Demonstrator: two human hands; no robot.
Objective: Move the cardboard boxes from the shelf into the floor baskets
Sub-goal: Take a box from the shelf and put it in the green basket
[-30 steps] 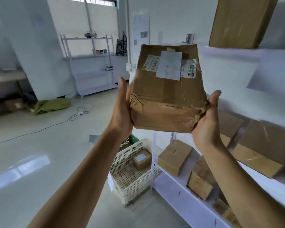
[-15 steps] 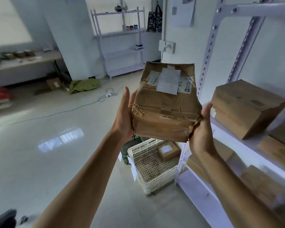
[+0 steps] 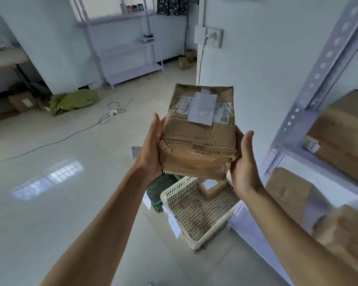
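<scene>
A crumpled, taped cardboard box (image 3: 198, 141) with white labels on top hangs in the air between my two hands. My left hand (image 3: 151, 149) presses flat against its left side, fingers straight. My right hand (image 3: 244, 162) supports its right side with the thumb up; its fingers are hidden behind the box. Directly below stands a white perforated floor basket (image 3: 174, 193) holding one small labelled box (image 3: 212, 186). A dark green basket (image 3: 159, 186) sits beside it, mostly hidden. More cardboard boxes (image 3: 343, 135) lie on the white metal shelf (image 3: 310, 83) at the right.
Lower shelf levels hold further boxes (image 3: 287, 193). A cable (image 3: 103, 120) runs across the glossy floor, with a green bundle (image 3: 74, 100) and a box (image 3: 23, 102) by the far wall. A second white shelf unit (image 3: 128, 50) stands at the back.
The held box has come away from the shelf and down, and now hangs over the white basket. My view has turned left and down, so the shelf sits further right.
</scene>
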